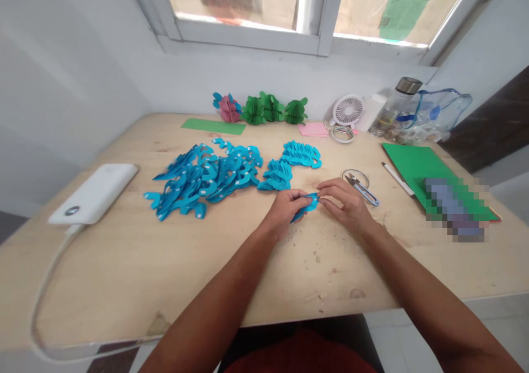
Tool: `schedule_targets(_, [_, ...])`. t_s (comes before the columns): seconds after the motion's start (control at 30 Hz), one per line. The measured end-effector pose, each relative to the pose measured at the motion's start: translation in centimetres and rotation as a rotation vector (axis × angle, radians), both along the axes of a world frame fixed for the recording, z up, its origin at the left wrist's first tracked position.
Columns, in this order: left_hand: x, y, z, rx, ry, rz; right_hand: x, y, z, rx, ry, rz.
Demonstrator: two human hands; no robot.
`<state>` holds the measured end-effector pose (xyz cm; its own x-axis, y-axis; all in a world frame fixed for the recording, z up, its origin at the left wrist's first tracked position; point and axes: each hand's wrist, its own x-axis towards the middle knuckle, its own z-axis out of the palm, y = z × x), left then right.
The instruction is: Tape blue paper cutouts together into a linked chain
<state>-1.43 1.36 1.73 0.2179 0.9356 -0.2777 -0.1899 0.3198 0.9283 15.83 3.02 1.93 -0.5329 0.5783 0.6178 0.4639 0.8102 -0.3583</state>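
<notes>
My left hand (286, 206) grips a folded blue paper cutout (305, 209) between thumb and fingers, above the wooden table. At the cutout's right end, the fingertips of my right hand (345, 201) pinch together; whether they hold the paper itself or a small bit on it is too small to tell. Just beyond my left hand lies a small bundle of blue paper pieces (276, 174), with another stacked blue bundle (301, 153) behind it. Further left spreads a large pile of curved blue cutouts (206, 177), many with small white squares on them.
Snips (362, 189) and a tape roll (356, 178) lie beyond my right hand. Green sheets (430, 169), a white pen (397, 179) and a blurred-out object (452, 207) are at right. A white power bank (97, 191) with a cable sits left. Folded paper figures (270, 108) and a small fan (348, 110) line the back.
</notes>
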Motion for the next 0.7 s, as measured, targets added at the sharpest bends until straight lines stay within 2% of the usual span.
schedule_targets(0.43, [0.07,0.13,-0.52,0.006,0.012,0.008,0.01,0.32,-0.42,-0.037,0.021,-0.046])
schedule_targets(0.7, [0.14,-0.08,-0.19,0.001,0.003,0.022,0.10,0.19,-0.50,-0.066,0.002,-0.073])
